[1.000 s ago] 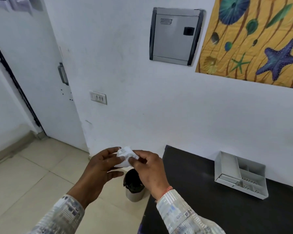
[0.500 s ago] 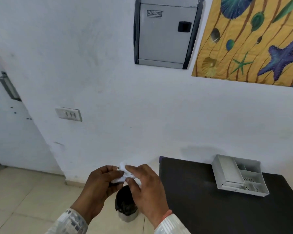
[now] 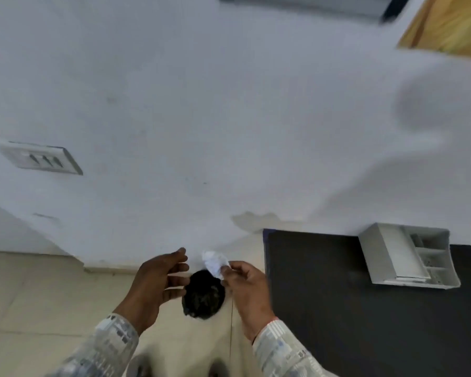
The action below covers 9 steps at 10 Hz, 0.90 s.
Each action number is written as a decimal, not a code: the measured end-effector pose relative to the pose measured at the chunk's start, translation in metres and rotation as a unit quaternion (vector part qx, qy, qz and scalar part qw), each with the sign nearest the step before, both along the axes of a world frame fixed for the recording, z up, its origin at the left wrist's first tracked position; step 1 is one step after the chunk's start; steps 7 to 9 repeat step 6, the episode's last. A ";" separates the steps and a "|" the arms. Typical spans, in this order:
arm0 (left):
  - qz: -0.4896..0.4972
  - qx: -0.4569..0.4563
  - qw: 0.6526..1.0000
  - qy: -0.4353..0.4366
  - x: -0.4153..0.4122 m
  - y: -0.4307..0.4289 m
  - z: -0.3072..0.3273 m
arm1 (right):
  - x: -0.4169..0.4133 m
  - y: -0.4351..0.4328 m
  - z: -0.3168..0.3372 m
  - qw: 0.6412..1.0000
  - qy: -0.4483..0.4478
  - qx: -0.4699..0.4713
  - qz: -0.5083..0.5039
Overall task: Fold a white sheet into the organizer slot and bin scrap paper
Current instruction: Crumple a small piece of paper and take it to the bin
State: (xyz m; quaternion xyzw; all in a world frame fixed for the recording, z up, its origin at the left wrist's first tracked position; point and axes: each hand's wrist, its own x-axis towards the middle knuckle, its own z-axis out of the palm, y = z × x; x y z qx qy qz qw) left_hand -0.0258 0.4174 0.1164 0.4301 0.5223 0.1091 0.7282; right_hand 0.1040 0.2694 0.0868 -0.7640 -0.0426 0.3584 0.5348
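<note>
above bin, right hand pinching crumpled paper

One cam only, on my head, wide-angle, so no 2nd view to overlap. It tilts fwd and down toward the bin on the floor, seen nearly from above and close, just past my wrists. Wall rises behind the bin and fills most of the frame; table sits right of the bin, switch plate up-left. Frame is motion-blurred.
</note>
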 end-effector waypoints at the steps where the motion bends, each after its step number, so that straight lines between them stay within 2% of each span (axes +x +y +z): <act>1: -0.008 -0.014 0.999 0.028 0.017 0.039 -0.076 | 0.009 0.027 -0.078 0.995 0.062 -0.043 -0.058; 2: -0.010 -0.033 0.998 0.044 0.027 0.061 -0.132 | 0.013 0.042 -0.136 0.988 0.095 -0.086 -0.086; 3: -0.022 -0.067 0.994 0.087 0.036 0.085 -0.246 | 0.014 0.063 -0.262 0.968 0.152 -0.160 -0.122; 5: -0.033 -0.116 0.983 0.140 0.036 0.103 -0.415 | 0.013 0.089 -0.474 0.942 0.213 -0.250 -0.070; 6: -0.039 -0.116 0.981 0.148 0.036 0.108 -0.461 | 0.006 0.107 -0.516 0.941 0.245 -0.216 -0.090; 9: -0.039 -0.116 0.981 0.148 0.036 0.108 -0.461 | 0.006 0.107 -0.516 0.941 0.245 -0.216 -0.090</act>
